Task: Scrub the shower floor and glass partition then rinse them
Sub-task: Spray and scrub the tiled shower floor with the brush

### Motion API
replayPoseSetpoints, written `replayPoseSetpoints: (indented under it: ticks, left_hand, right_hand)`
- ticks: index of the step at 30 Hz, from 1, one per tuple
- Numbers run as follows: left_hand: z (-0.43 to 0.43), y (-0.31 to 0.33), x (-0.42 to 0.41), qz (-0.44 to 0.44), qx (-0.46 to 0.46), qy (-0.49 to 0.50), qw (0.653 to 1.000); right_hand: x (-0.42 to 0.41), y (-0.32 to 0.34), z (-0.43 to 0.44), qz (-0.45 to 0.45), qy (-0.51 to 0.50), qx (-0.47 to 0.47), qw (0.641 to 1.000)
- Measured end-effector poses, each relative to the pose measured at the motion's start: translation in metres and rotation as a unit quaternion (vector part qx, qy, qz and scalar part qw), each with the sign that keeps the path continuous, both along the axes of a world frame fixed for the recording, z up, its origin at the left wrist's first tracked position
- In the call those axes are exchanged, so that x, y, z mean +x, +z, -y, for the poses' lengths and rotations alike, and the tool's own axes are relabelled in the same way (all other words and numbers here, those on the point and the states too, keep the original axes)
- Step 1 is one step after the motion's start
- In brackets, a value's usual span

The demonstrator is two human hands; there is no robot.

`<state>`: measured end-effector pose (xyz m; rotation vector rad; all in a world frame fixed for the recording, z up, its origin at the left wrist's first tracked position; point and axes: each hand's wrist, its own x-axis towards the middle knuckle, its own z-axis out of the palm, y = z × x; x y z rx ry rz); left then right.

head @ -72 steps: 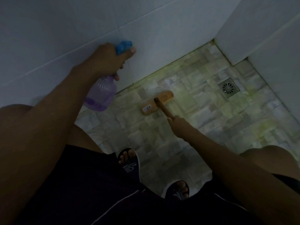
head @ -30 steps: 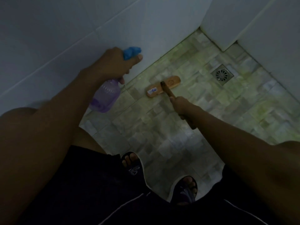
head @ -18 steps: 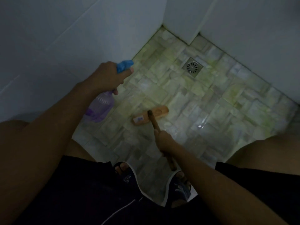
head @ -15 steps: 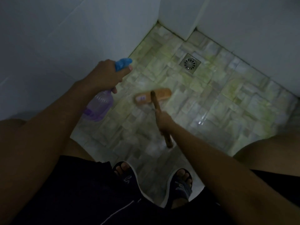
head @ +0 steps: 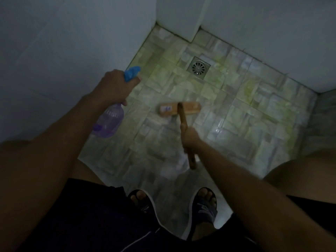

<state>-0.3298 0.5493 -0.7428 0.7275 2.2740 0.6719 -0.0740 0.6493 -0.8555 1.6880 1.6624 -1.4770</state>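
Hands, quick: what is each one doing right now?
Left hand: grips the spray bottle by its blue trigger head.
Right hand: grips the brush by its wooden handle, brush head on the floor.

The label [head: 168, 108] on the brush [head: 190, 108] is unreadable, and the right hand [head: 190, 138] hides its mid-handle.
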Motion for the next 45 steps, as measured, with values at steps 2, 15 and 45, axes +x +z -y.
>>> replayPoseSetpoints:
  ticks: [2,15,45]
  left_hand:
    - [-0.006,-0.003,0.003,-0.009,0.007,-0.005,1.000]
    - [-0.047,-0.005,0.003,0.023,0.075,0.045,0.996]
    - [-0.001,0.008,-0.062,-0.061,0.041,0.171,0.983]
  right_hand:
    - [-0.046,-0.004,-0.051,-0.028,-0.009,0.015,0.999]
    - [0.037,0.009,0.000,0.021,-0.016,-0.007,1.000]
    - [-0.223,-0.012,-0.076,-0.073,0.109,0.048,0.990]
